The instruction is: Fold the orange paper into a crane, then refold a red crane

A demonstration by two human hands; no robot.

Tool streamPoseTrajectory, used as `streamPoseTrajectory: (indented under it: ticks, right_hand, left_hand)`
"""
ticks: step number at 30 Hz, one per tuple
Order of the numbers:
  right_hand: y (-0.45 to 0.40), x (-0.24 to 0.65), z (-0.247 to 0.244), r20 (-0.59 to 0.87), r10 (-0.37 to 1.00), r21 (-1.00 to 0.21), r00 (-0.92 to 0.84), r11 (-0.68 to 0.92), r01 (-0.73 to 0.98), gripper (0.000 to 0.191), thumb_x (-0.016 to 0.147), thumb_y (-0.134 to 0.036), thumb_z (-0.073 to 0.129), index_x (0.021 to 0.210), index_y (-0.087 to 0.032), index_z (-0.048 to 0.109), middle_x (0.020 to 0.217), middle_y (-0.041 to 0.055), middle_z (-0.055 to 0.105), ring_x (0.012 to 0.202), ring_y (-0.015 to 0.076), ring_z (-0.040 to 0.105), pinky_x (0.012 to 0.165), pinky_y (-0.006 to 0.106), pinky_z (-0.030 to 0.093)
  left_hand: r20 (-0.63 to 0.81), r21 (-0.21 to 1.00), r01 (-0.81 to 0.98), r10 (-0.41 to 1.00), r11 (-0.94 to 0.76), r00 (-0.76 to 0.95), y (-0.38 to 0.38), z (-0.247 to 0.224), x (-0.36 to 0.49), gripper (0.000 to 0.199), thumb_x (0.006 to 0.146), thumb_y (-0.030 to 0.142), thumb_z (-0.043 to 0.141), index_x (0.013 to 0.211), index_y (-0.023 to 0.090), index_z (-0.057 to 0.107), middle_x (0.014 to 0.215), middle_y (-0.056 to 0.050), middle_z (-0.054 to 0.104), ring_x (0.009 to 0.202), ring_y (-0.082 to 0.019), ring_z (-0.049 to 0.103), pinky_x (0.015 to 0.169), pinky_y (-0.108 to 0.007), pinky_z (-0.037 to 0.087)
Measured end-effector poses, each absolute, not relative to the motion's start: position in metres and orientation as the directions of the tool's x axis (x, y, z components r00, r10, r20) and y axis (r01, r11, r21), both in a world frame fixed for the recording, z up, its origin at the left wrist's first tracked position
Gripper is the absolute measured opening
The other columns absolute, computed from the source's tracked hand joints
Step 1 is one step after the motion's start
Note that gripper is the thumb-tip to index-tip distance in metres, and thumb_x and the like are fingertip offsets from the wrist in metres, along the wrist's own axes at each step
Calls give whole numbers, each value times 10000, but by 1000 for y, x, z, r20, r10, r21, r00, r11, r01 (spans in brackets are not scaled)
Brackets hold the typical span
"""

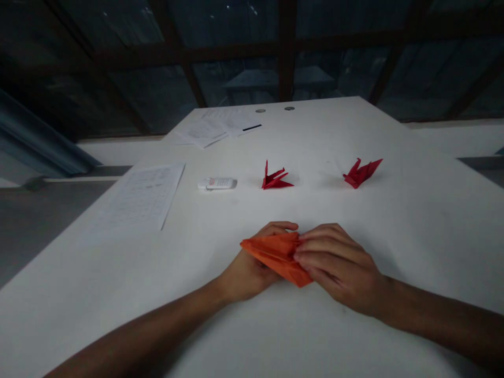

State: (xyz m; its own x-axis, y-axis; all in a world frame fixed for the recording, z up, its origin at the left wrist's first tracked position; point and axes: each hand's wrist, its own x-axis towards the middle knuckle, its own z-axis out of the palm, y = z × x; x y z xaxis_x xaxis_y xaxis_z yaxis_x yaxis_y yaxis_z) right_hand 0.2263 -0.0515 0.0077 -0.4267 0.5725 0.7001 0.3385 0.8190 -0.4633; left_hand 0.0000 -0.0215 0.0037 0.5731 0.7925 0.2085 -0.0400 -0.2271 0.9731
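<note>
A folded piece of orange origami paper [275, 251] is held just above the near part of the white table, its pointed end toward the left. My left hand [252, 273] supports it from beneath and behind, most of its fingers hidden by the paper. On the right side, my right hand [342, 262] grips the paper's edge between bent fingers and a thumb that I cannot fully see. Beyond my hands stand two red origami cranes, one near the middle [275, 179] and another to the right [361, 173].
Left of the middle crane lies a white remote control [217, 183]. A printed sheet [137, 197] rests at the table's left edge. Farther back are more papers [210, 128], a black pen [252, 127] and two small round discs [289, 108]. Dark windows stand behind the table [315, 136].
</note>
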Motion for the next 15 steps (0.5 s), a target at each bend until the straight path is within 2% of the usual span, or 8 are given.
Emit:
streamPoseTrajectory:
  ticks: [4,5,7,8,11,15]
  right_hand:
    - [-51,233,9,733,524,-297,-434,820,489,371,888,-68,676,1163,-315,713,1054,43,771,986,243,728,902,482,564]
    - [-51,234,9,735,507,-241,-449,815,527,364,888,-70,679,1149,-321,714,1051,38,775,1004,247,730,928,495,552]
    - [-52,237,7,722,477,-141,-501,810,569,349,890,-79,684,1136,-326,709,1076,30,782,1068,261,727,995,526,521]
    - [-53,239,5,710,469,-115,-526,814,570,345,893,-87,686,1137,-330,702,1101,24,783,1101,265,723,1027,539,505]
    - [-54,241,-3,690,463,-137,-557,838,528,382,897,-106,692,1175,-367,664,1217,4,758,1156,261,713,1082,561,481]
    - [-53,239,-12,726,467,-192,-504,842,504,507,879,-73,700,1265,-387,599,1290,10,728,1090,240,738,1079,569,500]
  left_hand:
    - [148,988,-66,709,-142,690,-24,11,-3,675,798,162,787,1404,322,536,1464,-99,511,1325,-295,549,1063,-456,506]
    - [135,989,-55,678,-139,722,-25,15,-3,728,796,154,783,1445,319,498,1453,-103,522,1341,-298,537,1095,-469,481]
    - [111,991,-31,678,-129,726,-27,21,-1,702,779,166,810,1411,305,537,1419,-92,559,1346,-296,530,1148,-465,431]
    - [75,996,-23,687,-85,723,-28,23,0,654,801,187,796,1393,304,544,1355,-88,600,1269,-282,586,1093,-452,479]
    - [-2,1000,7,748,-5,664,-28,24,4,446,853,242,759,1272,271,607,1185,-76,657,1073,-244,661,940,-394,551]
    - [24,1000,-26,798,-10,602,-25,21,5,334,870,280,746,1187,224,659,1124,-84,673,1014,-232,667,892,-365,552]
